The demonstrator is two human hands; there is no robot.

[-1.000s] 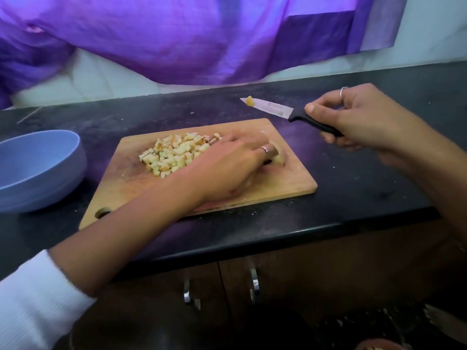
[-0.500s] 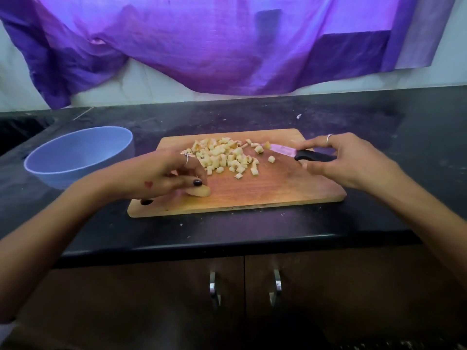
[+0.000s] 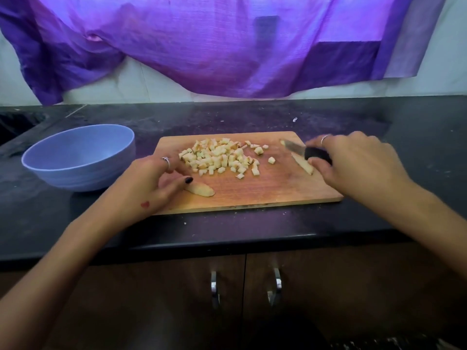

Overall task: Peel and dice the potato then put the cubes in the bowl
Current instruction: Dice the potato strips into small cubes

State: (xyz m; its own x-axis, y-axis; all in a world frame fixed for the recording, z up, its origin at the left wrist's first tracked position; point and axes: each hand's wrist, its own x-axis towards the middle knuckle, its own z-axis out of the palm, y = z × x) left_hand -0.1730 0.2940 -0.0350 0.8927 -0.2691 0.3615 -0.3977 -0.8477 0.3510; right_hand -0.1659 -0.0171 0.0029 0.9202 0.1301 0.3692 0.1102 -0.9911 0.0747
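Since the frame half a second ago, the left hand [image 3: 154, 183] has let the potato slice [image 3: 201, 190] lie flat near the front left corner of the chopping board [image 3: 252, 193]; its thumb tip touches the end of the slice and the other fingers are loosely bent, gripping nothing. Compared with that frame, the knife [image 3: 302, 151] has moved to the right side of the board, away from the cubes. The right hand [image 3: 353, 162] has its fingers curled around the black handle, with the blade pointing away to the far edge. A second slice [image 3: 303, 165] lies just beside the blade, partly under this hand.

I judge that the peeling is done and the dicing is near its end: a pile of potato cubes [image 3: 219, 157] sits in the middle of the board, and only these two slices are left to cut. The next move probably needs one slice to be held steady with fingertips well back from the edge of the blade. The blue bowl [image 3: 78, 157] stands on the left, just beside the board, and no cubes are visible in it.

All of this rests on a dark countertop [image 3: 252, 228] with some crumbs. Behind it hangs a purple cloth [image 3: 214, 46] on a pale wall, and below are brown cabinet doors [image 3: 177, 299] with metal handles.
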